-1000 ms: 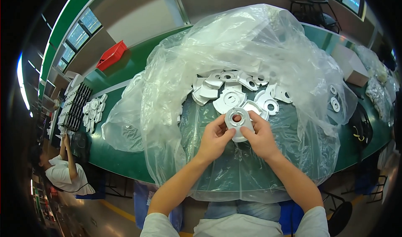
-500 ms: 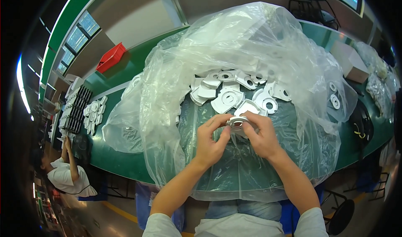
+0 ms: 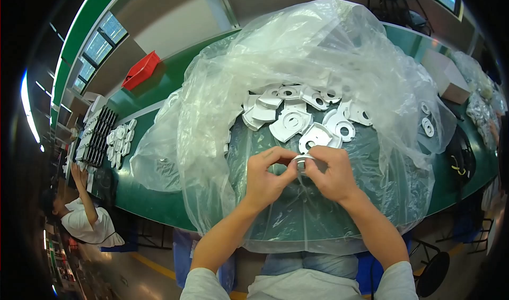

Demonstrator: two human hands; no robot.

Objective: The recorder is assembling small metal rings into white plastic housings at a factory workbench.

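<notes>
Between both hands, close above the plastic-covered table, is a small white ring-shaped part (image 3: 303, 158), seen nearly edge-on and partly hidden by the fingers. My left hand (image 3: 269, 177) pinches its left side with thumb and forefinger. On its right side, my right hand (image 3: 334, 174) grips it the same way. Just beyond the fingertips lies a white curved plate with a round hole (image 3: 318, 134). More such white plates (image 3: 289, 124) are heaped behind it, some overlapping, inside the opening of a large clear plastic bag (image 3: 297, 50).
A red bin (image 3: 141, 70) sits at the far left of the green table (image 3: 139, 202). Nearer are black racks (image 3: 97, 138) and a pile of white parts (image 3: 121, 143), by a seated co-worker (image 3: 90, 220). A white box (image 3: 445, 76) and black straps (image 3: 458, 154) lie at right.
The ring-shaped part has tipped from showing its open face to nearly edge-on, and sits slightly lower. The holed plate beyond my fingers shows more fully. The co-worker's arm has shifted.
</notes>
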